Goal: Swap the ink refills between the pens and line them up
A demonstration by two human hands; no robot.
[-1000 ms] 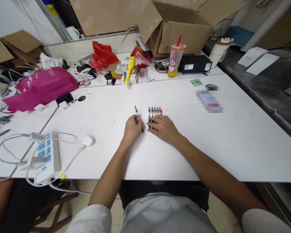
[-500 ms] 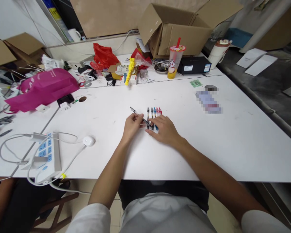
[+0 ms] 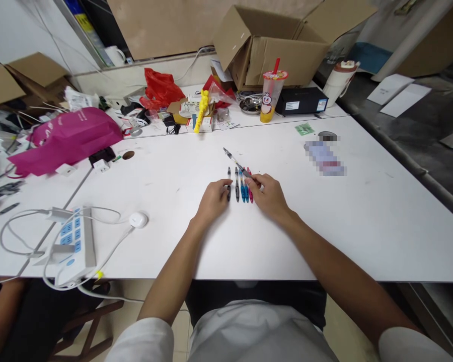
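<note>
In my right hand (image 3: 267,195), thumb and fingers are closed on the grip end of a black pen with a clear barrel (image 3: 235,161). This pen slants up and to the left above a row of pens. The fingers of my left hand (image 3: 213,198) are closed at the leftmost black pen (image 3: 229,173), which lies upright in the row and is partly covered by the fingertips. Beside it lie a second black pen (image 3: 237,188), blue pens (image 3: 243,193) and pink pens (image 3: 251,197), the last partly behind my right hand.
A white power strip (image 3: 77,246) with looped cables lies on the left of the white table (image 3: 324,231). Toward the back are a magenta bag (image 3: 75,133), a yellow stick (image 3: 201,111), a drink cup (image 3: 271,95) and a cardboard box (image 3: 279,60). Another person's arm (image 3: 3,306) is at lower left.
The pen that was in my left hand is now in my right hand, farther right and higher. My left hand has moved right to the leftmost black pen, uncovering more of the row.
</note>
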